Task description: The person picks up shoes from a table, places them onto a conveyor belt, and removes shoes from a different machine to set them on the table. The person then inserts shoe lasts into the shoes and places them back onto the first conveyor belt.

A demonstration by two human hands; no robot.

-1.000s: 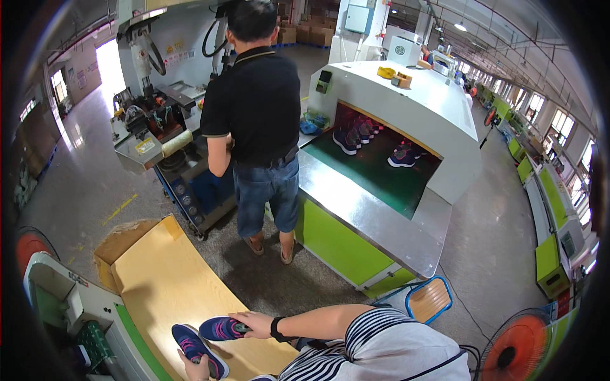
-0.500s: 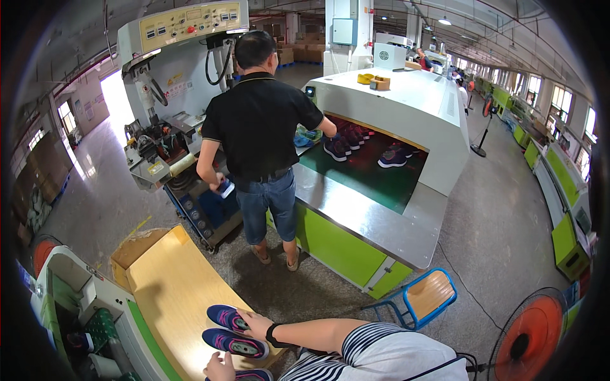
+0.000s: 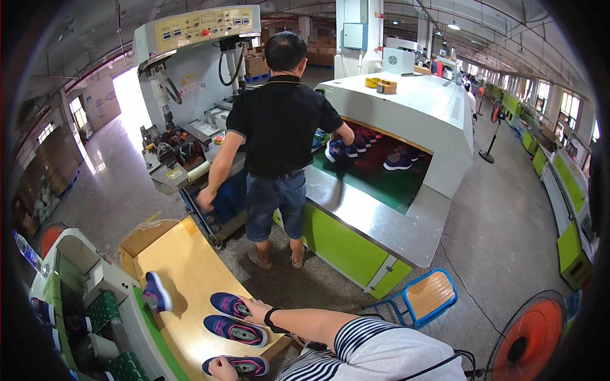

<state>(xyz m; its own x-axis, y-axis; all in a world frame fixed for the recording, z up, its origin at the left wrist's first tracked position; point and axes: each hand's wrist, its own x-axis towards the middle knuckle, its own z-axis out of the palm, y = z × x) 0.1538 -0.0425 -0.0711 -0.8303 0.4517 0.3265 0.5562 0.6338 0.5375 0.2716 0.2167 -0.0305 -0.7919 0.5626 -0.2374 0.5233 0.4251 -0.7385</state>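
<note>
Our right hand is closed on the heel end of the far shoe, while our left hand has its fingers curled over the front of the near shoe; whether it truly grips, we cannot tell. Taking the middle shoe as our clock's centre, the far one sits at twelve and the near one at six, all three side by side with their toes toward nine. That row looks mostly done, we judge; what seems left is the lone shoe, tilted at ten o'clock and well apart from the others, though we cannot say if it touches the board. Beneath us runs a smooth, pale wooden board, its far end toward eleven. At nine stands a white-and-green machine with further shoes in it. Toward twelve a co-worker reaches with one hand to shoes on the green belt of a white tunnel machine at one o'clock. At three we have a blue-framed stool and, beyond it, an orange fan, both on grey floor.
</note>
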